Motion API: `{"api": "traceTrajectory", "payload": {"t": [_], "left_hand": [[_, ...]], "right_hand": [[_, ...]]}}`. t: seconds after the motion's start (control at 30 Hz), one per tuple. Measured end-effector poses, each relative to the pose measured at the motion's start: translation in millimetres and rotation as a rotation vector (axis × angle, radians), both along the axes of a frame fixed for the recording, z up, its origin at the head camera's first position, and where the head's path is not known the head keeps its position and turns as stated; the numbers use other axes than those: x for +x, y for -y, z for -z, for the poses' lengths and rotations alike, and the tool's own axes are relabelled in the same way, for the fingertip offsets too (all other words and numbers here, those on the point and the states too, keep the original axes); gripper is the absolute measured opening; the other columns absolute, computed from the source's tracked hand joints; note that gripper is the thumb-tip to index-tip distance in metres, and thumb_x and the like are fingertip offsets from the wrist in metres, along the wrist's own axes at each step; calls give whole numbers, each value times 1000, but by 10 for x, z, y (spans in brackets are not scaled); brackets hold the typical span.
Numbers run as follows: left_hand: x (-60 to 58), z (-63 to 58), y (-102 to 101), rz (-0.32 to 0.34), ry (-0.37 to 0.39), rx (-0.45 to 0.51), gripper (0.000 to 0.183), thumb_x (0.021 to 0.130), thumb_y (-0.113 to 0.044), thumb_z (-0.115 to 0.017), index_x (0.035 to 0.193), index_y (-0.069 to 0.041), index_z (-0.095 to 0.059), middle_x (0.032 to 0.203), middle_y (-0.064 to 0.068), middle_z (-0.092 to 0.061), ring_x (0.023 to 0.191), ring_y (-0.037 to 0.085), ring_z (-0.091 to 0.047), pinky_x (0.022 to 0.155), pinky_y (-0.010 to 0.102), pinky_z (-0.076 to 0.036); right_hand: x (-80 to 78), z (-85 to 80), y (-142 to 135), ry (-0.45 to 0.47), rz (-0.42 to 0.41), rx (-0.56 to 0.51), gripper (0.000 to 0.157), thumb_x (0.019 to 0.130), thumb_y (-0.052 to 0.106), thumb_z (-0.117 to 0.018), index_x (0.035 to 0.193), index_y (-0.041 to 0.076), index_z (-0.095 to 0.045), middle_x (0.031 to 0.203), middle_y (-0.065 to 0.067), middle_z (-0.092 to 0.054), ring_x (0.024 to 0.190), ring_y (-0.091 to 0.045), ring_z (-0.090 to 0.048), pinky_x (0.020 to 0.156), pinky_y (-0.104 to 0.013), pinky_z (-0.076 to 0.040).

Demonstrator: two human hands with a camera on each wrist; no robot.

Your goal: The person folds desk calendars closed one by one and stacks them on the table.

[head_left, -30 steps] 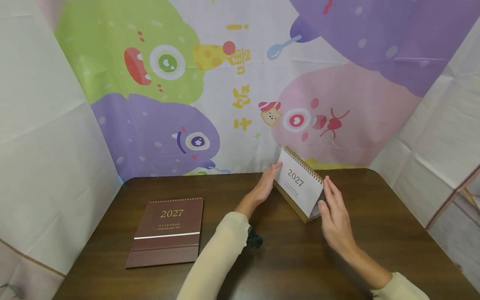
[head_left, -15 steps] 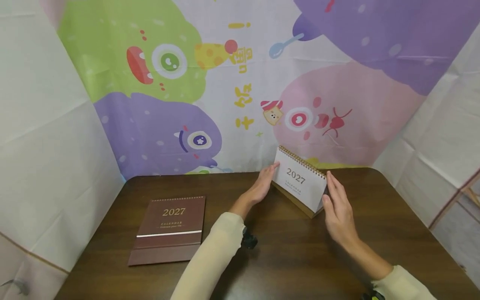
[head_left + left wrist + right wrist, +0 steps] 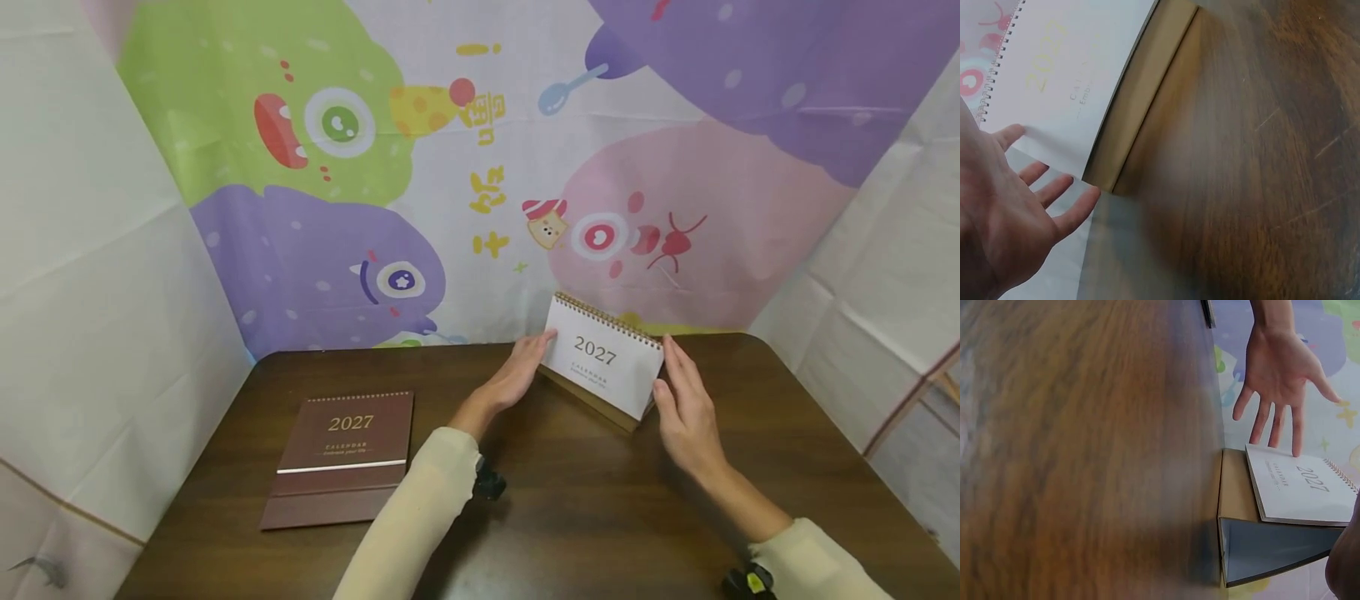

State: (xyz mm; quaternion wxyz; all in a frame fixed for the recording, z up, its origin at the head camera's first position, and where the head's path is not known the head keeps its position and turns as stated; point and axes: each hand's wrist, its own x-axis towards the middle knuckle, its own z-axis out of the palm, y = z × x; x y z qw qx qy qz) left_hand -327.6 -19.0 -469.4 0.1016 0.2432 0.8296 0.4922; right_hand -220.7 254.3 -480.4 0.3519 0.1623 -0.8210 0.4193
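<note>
A white 2027 desk calendar [image 3: 600, 354] with a gold spiral binding stands tented on its tan base at the back right of the table, at an angle. My left hand [image 3: 516, 373] touches its left end, fingers extended and spread, as the left wrist view shows with the hand [image 3: 1016, 206] beside the calendar's side edge. At the opposite end, my right hand [image 3: 690, 412] is held upright with straight fingers against or very close to the edge. In the right wrist view only a blurred bit of the right hand [image 3: 1344, 556] shows, beside the calendar's hollow side.
A maroon 2027 calendar [image 3: 337, 458] lies flat at the left of the dark wooden table [image 3: 570, 525]. Behind the table hangs a cartoon-printed cloth [image 3: 487, 308], close to the white calendar. Pale cloth walls [image 3: 112, 250] flank both sides.
The white calendar has turned between my hands, its right end swinging back and rightward so its front faces me more. My right hand has shifted right with it; the left moved slightly left.
</note>
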Motion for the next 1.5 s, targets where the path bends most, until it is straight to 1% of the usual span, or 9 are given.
{"api": "traceTrajectory", "payload": {"t": [0.37, 0.47, 0.6, 0.73, 0.9, 1.03, 1.17, 1.23, 1.5], "left_hand": [[-32, -27, 65, -5, -58, 6, 67, 123, -45, -15, 179, -11, -31, 185, 20, -30, 175, 38, -24, 144, 59, -20], [-45, -18, 75, -24, -33, 62, 69, 123, -46, -13, 179, -9, -28, 187, 20, -26, 174, 40, -24, 139, 64, -31], [-65, -14, 38, -63, 30, 177, 70, 123, -49, -11, 181, -12, -21, 189, 20, -17, 174, 41, -24, 129, 69, -45], [-67, -31, -38, -92, 46, 222, 70, 123, -49, -10, 182, -13, -19, 191, 18, -14, 176, 42, -21, 130, 71, -43], [-51, -8, -100, -70, 70, 215, 74, 122, -55, -8, 182, -15, -18, 193, 9, -13, 178, 38, -19, 134, 69, -39], [-203, 195, -97, -46, 66, 218, 78, 118, -66, -7, 182, -25, -24, 193, 3, -17, 179, 33, -20, 131, 69, -43], [-561, 596, -98, -59, 55, 200, 81, 114, -74, -5, 180, -34, -28, 191, 1, -22, 177, 33, -28, 124, 63, -52], [-620, 646, -96, -63, 57, 199, 80, 115, -74, -6, 180, -35, -29, 191, 1, -23, 177, 33, -27, 123, 61, -54], [-55, 60, -79, -54, 81, 226, 77, 120, -62, -6, 182, -20, -24, 192, 10, -14, 179, 38, -19, 131, 71, -42]], "right_hand": [[57, -6, 16, 47, 8, 3, 64, 111, 0, -55, 173, -1, -39, 183, -27, -35, 167, 11, -22, 132, -5, -17], [100, -10, 40, 79, 7, -28, 66, 111, 1, -56, 175, 1, -37, 185, -25, -30, 167, 7, -24, 130, -4, -21], [167, -23, 102, 159, 12, -89, 69, 114, 2, -55, 178, 5, -30, 189, -21, -21, 165, -20, -38, 117, 2, -35], [214, -39, 165, 212, 8, -105, 72, 114, 3, -55, 179, 3, -24, 190, -22, -16, 166, -47, -35, 113, 6, -33], [227, -42, 200, 231, -12, -93, 73, 114, 4, -57, 179, 0, -22, 190, -24, -14, 172, -51, -25, 116, 7, -27], [232, -42, 214, 249, -21, -101, 72, 116, 6, -55, 178, 0, -21, 190, -22, -13, 172, -46, -25, 116, 6, -28], [237, -42, 227, 254, -28, -107, 70, 117, 7, -54, 178, -1, -21, 191, -21, -14, 172, -44, -24, 118, 5, -28], [236, -44, 231, 254, -30, -110, 70, 117, 8, -54, 178, -2, -21, 191, -21, -13, 173, -45, -23, 119, 5, -27], [202, -38, 186, 258, 9, -86, 69, 118, 11, -52, 178, 0, -20, 191, -19, -15, 173, -40, -22, 120, 6, -22]]}}
